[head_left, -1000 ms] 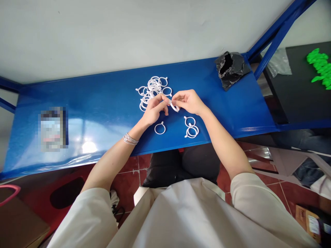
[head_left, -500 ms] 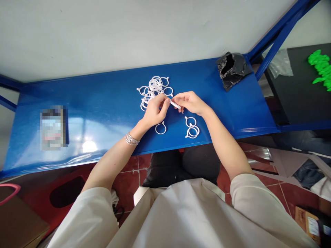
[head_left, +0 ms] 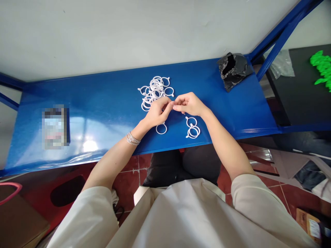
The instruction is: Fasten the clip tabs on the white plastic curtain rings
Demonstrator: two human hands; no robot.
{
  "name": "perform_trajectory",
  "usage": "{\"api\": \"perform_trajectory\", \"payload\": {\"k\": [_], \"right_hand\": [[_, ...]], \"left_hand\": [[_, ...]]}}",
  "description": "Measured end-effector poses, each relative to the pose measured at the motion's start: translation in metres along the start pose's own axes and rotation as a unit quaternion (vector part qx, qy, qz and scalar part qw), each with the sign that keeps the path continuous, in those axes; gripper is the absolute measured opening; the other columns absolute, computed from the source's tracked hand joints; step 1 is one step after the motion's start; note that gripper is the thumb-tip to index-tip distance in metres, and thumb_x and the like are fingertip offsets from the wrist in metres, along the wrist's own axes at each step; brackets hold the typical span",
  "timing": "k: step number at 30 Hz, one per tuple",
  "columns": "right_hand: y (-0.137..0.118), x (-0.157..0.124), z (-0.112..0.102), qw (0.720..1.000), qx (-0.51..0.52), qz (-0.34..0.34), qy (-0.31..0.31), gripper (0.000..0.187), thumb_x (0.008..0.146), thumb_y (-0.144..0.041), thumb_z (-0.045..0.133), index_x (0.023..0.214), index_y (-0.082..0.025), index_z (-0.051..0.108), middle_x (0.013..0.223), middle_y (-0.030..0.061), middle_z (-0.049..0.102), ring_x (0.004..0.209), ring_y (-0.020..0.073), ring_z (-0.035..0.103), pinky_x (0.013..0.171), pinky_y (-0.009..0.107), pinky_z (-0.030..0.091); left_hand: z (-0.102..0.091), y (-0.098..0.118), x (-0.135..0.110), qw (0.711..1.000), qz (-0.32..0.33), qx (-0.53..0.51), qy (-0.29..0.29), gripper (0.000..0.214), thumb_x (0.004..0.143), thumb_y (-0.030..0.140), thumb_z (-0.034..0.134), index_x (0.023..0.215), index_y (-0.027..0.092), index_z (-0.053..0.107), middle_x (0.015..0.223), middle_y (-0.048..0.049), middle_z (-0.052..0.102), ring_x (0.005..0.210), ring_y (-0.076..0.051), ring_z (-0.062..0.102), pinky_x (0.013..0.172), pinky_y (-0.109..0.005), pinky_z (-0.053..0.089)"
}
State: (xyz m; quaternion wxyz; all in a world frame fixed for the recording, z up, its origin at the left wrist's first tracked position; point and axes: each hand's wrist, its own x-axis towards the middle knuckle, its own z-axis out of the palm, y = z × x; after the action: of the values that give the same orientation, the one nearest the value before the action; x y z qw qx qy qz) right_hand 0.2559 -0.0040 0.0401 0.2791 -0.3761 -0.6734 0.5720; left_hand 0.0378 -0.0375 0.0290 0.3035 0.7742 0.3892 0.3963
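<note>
My left hand (head_left: pixel 159 111) and my right hand (head_left: pixel 190 104) meet fingertip to fingertip over the blue table. Both are closed in a pinch around a white ring, which the fingers now hide almost wholly. Just beyond my left hand lies a heap of white plastic rings (head_left: pixel 156 88), each with a small tab. Nearer me, a single white ring (head_left: pixel 161 128) rests below my left wrist. Below my right hand, several more rings (head_left: pixel 193 131) overlap in a small group.
At the back right of the blue table (head_left: pixel 108 89) stands a crumpled black plastic bag (head_left: pixel 234 70). A blurred-out rectangular object (head_left: pixel 55 127) lies at the left. Blue frame bars (head_left: pixel 279 38) rise on the right, with bright green items (head_left: pixel 322 69) on a dark surface beyond.
My fingertips have come together, and the white ring that showed between them is now covered. The heap and the loose rings lie as before.
</note>
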Motion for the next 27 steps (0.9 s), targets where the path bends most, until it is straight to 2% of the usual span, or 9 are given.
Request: {"api": "perform_trajectory", "payload": {"k": [7, 16, 18, 20, 23, 25, 27], "right_hand": [[0.001, 0.001, 0.003, 0.998, -0.032, -0.045, 0.004, 0.037, 0.084, -0.051, 0.083, 0.071, -0.019, 0.068, 0.063, -0.0016, 0.061, 0.057, 0.0122, 0.05, 0.056, 0.029, 0.039], [0.002, -0.002, 0.011, 0.988, -0.124, -0.077, 0.042, 0.038, 0.087, -0.045, 0.071, 0.06, -0.021, 0.058, 0.057, -0.0028, 0.047, 0.061, 0.013, 0.04, 0.061, 0.032, 0.03], [0.003, -0.002, 0.013, 0.989, -0.117, -0.078, 0.05, 0.036, 0.089, -0.047, 0.072, 0.066, -0.02, 0.065, 0.06, -0.0019, 0.053, 0.062, 0.0135, 0.042, 0.061, 0.032, 0.031], [0.004, -0.001, 0.013, 0.99, -0.099, -0.076, 0.062, 0.034, 0.09, -0.051, 0.075, 0.084, -0.018, 0.078, 0.07, 0.0001, 0.064, 0.064, 0.0142, 0.046, 0.062, 0.032, 0.036], [0.007, 0.0, 0.011, 0.992, -0.075, -0.063, 0.082, 0.053, 0.086, -0.057, 0.085, 0.117, -0.015, 0.083, 0.087, 0.0031, 0.074, 0.067, 0.0146, 0.053, 0.066, 0.032, 0.044], [0.01, 0.002, 0.007, 0.991, -0.074, -0.055, 0.093, 0.06, 0.082, -0.057, 0.091, 0.124, -0.015, 0.082, 0.089, 0.0034, 0.074, 0.068, 0.0151, 0.057, 0.069, 0.033, 0.048], [0.014, 0.003, 0.005, 0.988, -0.093, -0.057, 0.112, 0.056, 0.081, -0.054, 0.094, 0.121, -0.016, 0.082, 0.092, 0.0038, 0.074, 0.07, 0.0156, 0.059, 0.072, 0.034, 0.051]], "left_hand": [[0.0, 0.002, 0.0, 1.0, 0.004, 0.025, 0.009, 0.051, 0.117, 0.058, 0.048, 0.081, 0.023, 0.057, 0.071, -0.0037, 0.062, 0.067, -0.018, 0.057, 0.067, -0.035, 0.046], [0.0, -0.002, 0.0, 0.998, -0.001, 0.058, 0.004, 0.05, 0.116, 0.055, 0.048, 0.08, 0.022, 0.06, 0.073, -0.0053, 0.065, 0.068, -0.018, 0.058, 0.068, -0.035, 0.046], [-0.002, -0.004, 0.0, 0.998, -0.001, 0.069, 0.007, 0.048, 0.116, 0.052, 0.05, 0.08, 0.021, 0.061, 0.074, -0.0052, 0.065, 0.067, -0.018, 0.057, 0.067, -0.035, 0.046], [-0.004, -0.006, 0.001, 0.997, -0.003, 0.078, 0.022, 0.044, 0.115, 0.049, 0.053, 0.082, 0.021, 0.062, 0.075, -0.0054, 0.067, 0.066, -0.017, 0.057, 0.067, -0.035, 0.046], [-0.01, -0.008, 0.004, 0.994, -0.002, 0.092, 0.054, 0.037, 0.112, 0.045, 0.058, 0.086, 0.021, 0.065, 0.079, -0.0058, 0.07, 0.066, -0.017, 0.058, 0.066, -0.034, 0.047], [-0.015, -0.006, 0.005, 0.993, -0.002, 0.105, 0.059, 0.033, 0.11, 0.043, 0.061, 0.087, 0.02, 0.067, 0.081, -0.0064, 0.072, 0.067, -0.016, 0.06, 0.066, -0.033, 0.048], [-0.023, -0.001, 0.006, 0.991, -0.011, 0.127, 0.045, 0.03, 0.108, 0.041, 0.064, 0.087, 0.02, 0.07, 0.083, -0.0069, 0.074, 0.066, -0.016, 0.06, 0.066, -0.033, 0.048]]}}
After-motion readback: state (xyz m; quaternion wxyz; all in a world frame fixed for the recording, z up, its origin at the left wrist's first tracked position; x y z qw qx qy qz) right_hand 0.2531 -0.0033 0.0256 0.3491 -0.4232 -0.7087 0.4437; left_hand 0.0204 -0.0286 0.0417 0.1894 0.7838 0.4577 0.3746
